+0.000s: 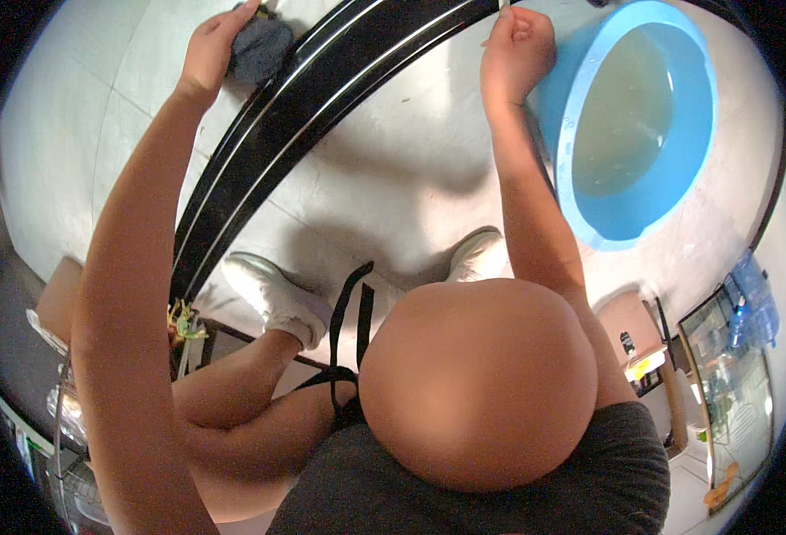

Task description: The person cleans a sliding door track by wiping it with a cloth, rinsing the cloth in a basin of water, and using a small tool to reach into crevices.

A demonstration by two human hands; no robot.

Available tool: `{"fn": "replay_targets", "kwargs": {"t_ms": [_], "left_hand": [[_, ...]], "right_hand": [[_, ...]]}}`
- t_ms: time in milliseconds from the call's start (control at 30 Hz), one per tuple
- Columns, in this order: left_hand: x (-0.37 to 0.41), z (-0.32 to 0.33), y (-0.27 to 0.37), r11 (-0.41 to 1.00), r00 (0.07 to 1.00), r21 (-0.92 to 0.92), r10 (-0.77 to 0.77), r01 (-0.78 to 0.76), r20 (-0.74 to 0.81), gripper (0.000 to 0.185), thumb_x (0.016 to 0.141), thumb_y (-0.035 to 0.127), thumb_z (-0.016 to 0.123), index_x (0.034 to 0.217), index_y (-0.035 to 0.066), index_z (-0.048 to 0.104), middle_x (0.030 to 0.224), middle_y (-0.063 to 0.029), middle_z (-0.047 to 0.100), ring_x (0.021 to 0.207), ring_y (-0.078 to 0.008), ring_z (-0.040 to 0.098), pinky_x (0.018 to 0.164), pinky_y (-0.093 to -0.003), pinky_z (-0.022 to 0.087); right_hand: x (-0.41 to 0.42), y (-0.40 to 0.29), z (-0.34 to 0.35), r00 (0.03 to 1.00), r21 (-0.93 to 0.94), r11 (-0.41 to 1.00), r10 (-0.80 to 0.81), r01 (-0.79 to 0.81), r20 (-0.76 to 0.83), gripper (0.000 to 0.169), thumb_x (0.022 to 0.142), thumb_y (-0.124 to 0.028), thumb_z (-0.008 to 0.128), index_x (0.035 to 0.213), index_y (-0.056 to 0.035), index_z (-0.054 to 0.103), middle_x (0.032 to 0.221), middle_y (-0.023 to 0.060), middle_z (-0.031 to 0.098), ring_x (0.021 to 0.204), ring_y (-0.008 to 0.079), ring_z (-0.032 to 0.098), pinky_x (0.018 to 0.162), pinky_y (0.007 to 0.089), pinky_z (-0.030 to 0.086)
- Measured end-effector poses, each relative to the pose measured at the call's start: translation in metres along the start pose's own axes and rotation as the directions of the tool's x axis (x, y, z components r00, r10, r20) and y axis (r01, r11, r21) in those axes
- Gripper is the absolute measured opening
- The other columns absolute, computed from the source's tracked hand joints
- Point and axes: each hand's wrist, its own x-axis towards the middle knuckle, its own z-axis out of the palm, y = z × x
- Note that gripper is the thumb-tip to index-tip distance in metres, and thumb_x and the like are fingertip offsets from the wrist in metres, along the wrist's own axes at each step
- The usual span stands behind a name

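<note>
My left hand (212, 53) is at the top left, its fingertips close to the picture's edge. Beside it lies a dark grey, cloth-like bundle (262, 47) with a small yellow-and-black part. Whether the fingers grip it cannot be made out. Nearer the middle of the top edge, my right hand (520, 57) is curled around a thin pale stick-like piece (504, 7), whose far end is out of view. A light-blue plastic tub (570, 174) of cloudy water stands just right of that hand and forearm.
A black floor track (279, 127) with pale metal rails curves between my arms. My bent knee (480, 388) and white shoes (252, 284) are below. Green plant trimmings (185, 321) lie at left. A glass-topped stand (734, 394) and a clear blue plastic bottle (754, 301) are at right.
</note>
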Motion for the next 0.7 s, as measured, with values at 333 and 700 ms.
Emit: {"fn": "replay_targets", "kwargs": {"t_ms": [333,700], "left_hand": [[-0.004,0.035,0.02,0.995,0.994,-0.093,-0.055,0.046,-0.096,0.042,0.093,0.048,0.075,0.081,0.008,0.068,0.078,0.0026,0.06,0.072,-0.0091,0.051,0.07,-0.0246,0.043],[-0.005,0.039,0.025,0.992,0.993,-0.111,-0.071,0.061,-0.093,0.04,0.095,0.044,0.075,0.083,0.006,0.07,0.08,0.002,0.062,0.073,-0.0091,0.053,0.073,-0.0247,0.044]], "right_hand": [[0.022,0.028,0.002,0.97,-0.028,0.978,-0.211,0.209,-0.123,0.01,0.097,-0.008,0.069,0.094,0.0001,0.063,0.069,0.0045,0.067,0.052,0.0113,0.06,0.051,0.0277,0.045],[0.018,0.023,0.0,0.983,0.045,0.99,-0.127,0.134,-0.133,0.008,0.097,-0.005,0.068,0.094,0.0012,0.062,0.07,0.006,0.067,0.056,0.0115,0.063,0.053,0.0274,0.049]]}}
